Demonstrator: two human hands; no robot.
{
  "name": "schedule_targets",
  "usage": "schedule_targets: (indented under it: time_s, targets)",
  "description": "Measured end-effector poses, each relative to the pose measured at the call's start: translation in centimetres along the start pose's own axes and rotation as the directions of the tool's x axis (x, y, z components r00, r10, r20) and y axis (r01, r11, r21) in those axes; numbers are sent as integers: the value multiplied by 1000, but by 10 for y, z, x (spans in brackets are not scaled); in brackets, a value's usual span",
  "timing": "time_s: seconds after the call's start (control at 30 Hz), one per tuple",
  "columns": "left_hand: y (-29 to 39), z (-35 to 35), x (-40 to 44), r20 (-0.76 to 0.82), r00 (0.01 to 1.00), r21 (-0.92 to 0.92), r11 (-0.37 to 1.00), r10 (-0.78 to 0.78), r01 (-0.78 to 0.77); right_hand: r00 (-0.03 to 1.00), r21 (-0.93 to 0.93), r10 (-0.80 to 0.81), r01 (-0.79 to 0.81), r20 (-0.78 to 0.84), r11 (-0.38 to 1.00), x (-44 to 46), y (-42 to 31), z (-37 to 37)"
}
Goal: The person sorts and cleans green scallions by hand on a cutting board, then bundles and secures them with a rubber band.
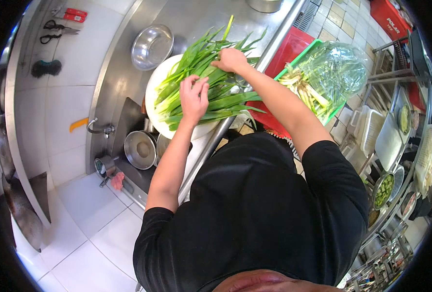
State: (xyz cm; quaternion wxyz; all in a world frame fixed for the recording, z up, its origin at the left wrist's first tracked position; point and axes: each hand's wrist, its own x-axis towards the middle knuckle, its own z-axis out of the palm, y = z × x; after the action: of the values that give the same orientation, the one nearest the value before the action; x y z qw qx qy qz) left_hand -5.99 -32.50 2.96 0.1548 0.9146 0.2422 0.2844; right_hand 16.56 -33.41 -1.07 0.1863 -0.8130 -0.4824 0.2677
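Observation:
A large heap of green onions (pixel 228 103) with long flat leaves lies over a round white board (pixel 151 100) on the steel counter. My left hand (pixel 195 101) rests over the near side of the heap, fingers bent and a little apart. Farther right, my right hand (pixel 231 61) has its fingers curled down onto the leaves, closed around some of them; its fingertips are partly hidden. Leaf tips spill past the board toward the counter's front edge.
A steel bowl (pixel 152 47) stands behind the board. To the left are a sink tap (pixel 101 127) and a metal pot (pixel 140 150). At right, a green crate (pixel 333 113) holds more green onions and a plastic bag (pixel 340 68). Scissors (pixel 55 30) hang on the wall.

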Motion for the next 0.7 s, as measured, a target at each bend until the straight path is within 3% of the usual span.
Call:
schedule_targets:
  time_s: [0.1, 0.17, 0.2, 0.23, 0.33, 0.37, 0.43, 0.47, 0.6, 0.67, 0.7]
  targets:
    - [-15, -3, 24, -20, 993, 36, 992, -118, 118, 997, -18, -56, 56, -45, 998, -11, -11, 1]
    - [-31, 0, 28, 68, 987, 71, 987, -146, 141, 995, 59, -62, 67, -83, 996, -35, -27, -17]
    - [-37, 2, 29, 87, 982, 78, 984, -166, 159, 959, 68, -181, 200, -218, 977, -39, -20, -6]
    - [-40, 2, 30, 73, 981, 82, 981, -180, 174, 958, 61, -198, 215, -209, 975, -50, -26, -14]
    - [-48, -3, 30, 233, 941, -26, 966, -246, 259, 952, 334, -240, 292, -189, 896, -82, -41, -35]
    - [-50, -5, 29, 228, 940, -22, 964, -254, 266, 951, 334, -248, 298, -183, 895, -81, -37, -35]
    - [-56, -4, 26, 272, 944, -17, 980, -185, 197, 938, 597, -292, 345, -189, 724, -82, -31, -38]
    - [-59, -3, 26, 269, 945, -18, 980, -187, 199, 915, 626, -328, 401, -236, 669, -83, -26, -43]
    - [-60, -4, 37, 216, 968, -195, 966, -126, 169, 956, 804, -183, 292, -230, 518, -85, -14, -66]
    - [-47, -12, 50, 181, 979, -275, 950, -98, 146, 961, 815, -111, 275, -254, 511, -81, -6, -81]
    - [-40, -17, 56, 218, 965, -323, 922, -144, 211, 960, 828, -40, 258, -276, 498, -78, -1, -87]
